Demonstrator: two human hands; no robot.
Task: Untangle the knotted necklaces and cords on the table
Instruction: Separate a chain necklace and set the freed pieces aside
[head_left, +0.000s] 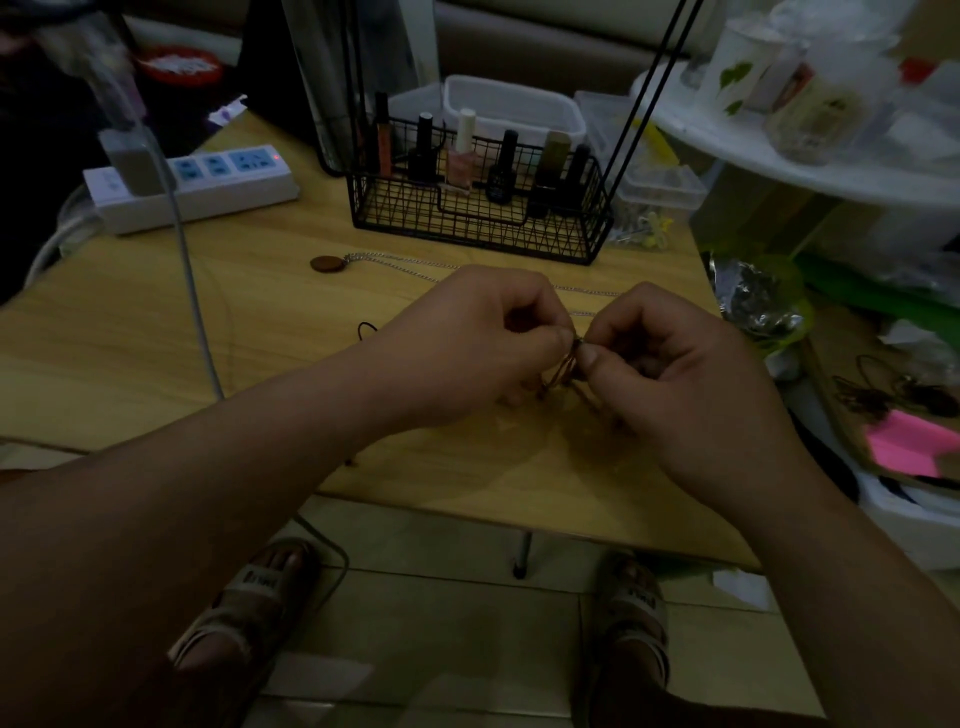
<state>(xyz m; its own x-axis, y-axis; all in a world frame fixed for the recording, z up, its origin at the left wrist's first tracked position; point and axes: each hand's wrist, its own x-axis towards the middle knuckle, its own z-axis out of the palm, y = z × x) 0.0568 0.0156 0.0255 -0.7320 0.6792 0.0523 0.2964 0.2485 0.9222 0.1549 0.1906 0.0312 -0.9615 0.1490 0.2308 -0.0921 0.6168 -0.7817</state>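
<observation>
Hands at centre, above a wooden table (156, 332). Left hand (467, 348) and right hand (680, 374) curled, thumb and forefinger tips nearly meeting, both pinching a knot of brown cords (569, 358) lifted just off the tabletop; remaining fingers folded in toward the palms. Loose strands of the same cords trailing down from the pinch to the table surface beneath. Silver chain necklace (410, 270) lying flat behind the hands, ending at a round brown pendant (328, 263) to the left. Thin black cord (366, 328) showing just left of the left hand, partly hidden by it. Black wire basket (478, 223) with nail polish bottles farther back; white power strip (197, 182) at rear left, a grey cable running forward from it. Dim lighting; fine detail of the knot unclear.
</observation>
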